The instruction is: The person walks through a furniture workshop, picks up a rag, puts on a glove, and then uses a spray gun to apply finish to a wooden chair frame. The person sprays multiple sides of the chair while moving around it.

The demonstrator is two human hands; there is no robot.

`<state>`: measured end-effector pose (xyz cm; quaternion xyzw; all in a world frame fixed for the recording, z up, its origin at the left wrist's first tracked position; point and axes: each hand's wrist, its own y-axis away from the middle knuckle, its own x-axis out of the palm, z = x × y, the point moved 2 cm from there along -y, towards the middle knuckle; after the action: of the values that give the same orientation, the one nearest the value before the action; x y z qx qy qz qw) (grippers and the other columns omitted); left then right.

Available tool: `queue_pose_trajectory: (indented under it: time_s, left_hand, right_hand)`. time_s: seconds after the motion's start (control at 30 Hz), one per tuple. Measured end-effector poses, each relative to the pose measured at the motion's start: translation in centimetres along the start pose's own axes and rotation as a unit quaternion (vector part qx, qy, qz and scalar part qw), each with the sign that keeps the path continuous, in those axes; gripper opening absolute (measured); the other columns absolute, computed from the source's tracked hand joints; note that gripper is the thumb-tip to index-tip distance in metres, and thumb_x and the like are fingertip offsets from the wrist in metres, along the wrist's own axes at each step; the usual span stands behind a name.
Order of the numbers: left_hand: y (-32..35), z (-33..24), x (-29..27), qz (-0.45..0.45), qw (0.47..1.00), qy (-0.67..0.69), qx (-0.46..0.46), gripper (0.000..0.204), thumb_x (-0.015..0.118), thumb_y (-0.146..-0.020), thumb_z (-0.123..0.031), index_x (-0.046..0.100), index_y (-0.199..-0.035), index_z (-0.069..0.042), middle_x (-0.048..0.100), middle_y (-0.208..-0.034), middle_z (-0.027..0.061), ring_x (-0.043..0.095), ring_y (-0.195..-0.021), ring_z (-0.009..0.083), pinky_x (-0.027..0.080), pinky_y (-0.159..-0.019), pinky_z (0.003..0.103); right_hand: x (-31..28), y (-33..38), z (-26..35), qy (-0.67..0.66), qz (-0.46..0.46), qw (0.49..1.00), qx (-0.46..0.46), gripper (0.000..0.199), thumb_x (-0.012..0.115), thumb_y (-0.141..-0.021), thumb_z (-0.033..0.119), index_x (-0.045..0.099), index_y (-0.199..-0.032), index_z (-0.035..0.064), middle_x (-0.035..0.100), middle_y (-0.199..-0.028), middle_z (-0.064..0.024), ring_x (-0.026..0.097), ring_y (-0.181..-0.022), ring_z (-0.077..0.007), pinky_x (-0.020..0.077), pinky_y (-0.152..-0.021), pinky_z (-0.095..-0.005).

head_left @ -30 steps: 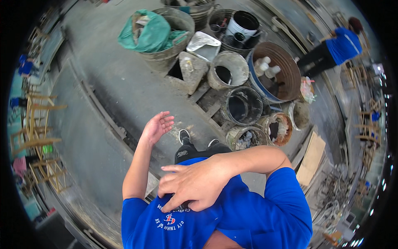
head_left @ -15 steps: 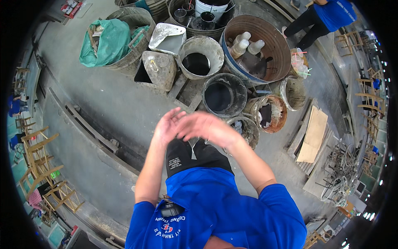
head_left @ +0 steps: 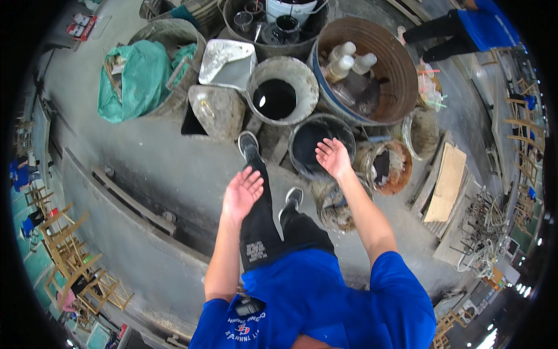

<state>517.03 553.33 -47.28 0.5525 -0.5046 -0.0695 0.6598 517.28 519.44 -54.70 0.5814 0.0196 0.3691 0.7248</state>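
Observation:
My left hand (head_left: 243,193) is raised over my left leg, palm up with the fingers spread, and nothing is in it. Palm up as well, my right hand (head_left: 333,157) hangs above the edge of a dark-filled bucket (head_left: 307,148); its fingers are apart and it holds nothing. Just beyond that bucket is a grey, crusted bucket (head_left: 309,87) with black liquid in the bottom. To its left lie a worn metal can (head_left: 216,110) and a square, white-smeared metal container (head_left: 229,65).
A wide rusty drum (head_left: 395,87) holds several whitish bottles (head_left: 342,61). A green sack (head_left: 139,81) fills a tub at left. Smaller stained buckets (head_left: 395,168) stand at right, near flat boards (head_left: 445,183) and tangled metal pieces (head_left: 482,232). Another person (head_left: 485,29) stands at upper right.
My hands were together, the right one blurred across the left; now they are apart, the right one moved right and farther out. My left foot has stepped forward toward the buckets.

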Motion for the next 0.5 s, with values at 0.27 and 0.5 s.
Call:
queue_pose_trajectory:
  time_s: [0.27,0.5]
  left_hand:
    - [-8.5,-9.7,2.5,0.069,0.997,-0.021,0.04,0.047,0.046,-0.101,-0.039,0.046,-0.137,-0.008,0.057,-0.13,0.0149,0.057,-0.116,0.032,0.048,-0.096,0.045]
    - [-12.1,-18.3,-1.2,0.089,0.988,0.016,0.124,0.047,0.046,-0.101,-0.038,0.049,-0.137,-0.007,0.058,-0.129,0.0186,0.057,-0.116,0.0369,0.047,-0.096,0.049]
  right_hand:
    - [13.5,-19.5,1.7,0.11,0.061,0.991,-0.033,0.052,0.042,-0.1,0.051,0.051,-0.129,0.0082,0.063,-0.116,-0.0107,0.062,-0.101,-0.0255,0.0505,-0.087,-0.0407]
    - [12.6,-37.6,-2.5,0.263,-0.071,0.962,0.027,0.059,0.034,-0.101,0.052,0.045,-0.14,0.0097,0.057,-0.131,-0.0134,0.056,-0.116,-0.0302,0.0473,-0.094,-0.0444]
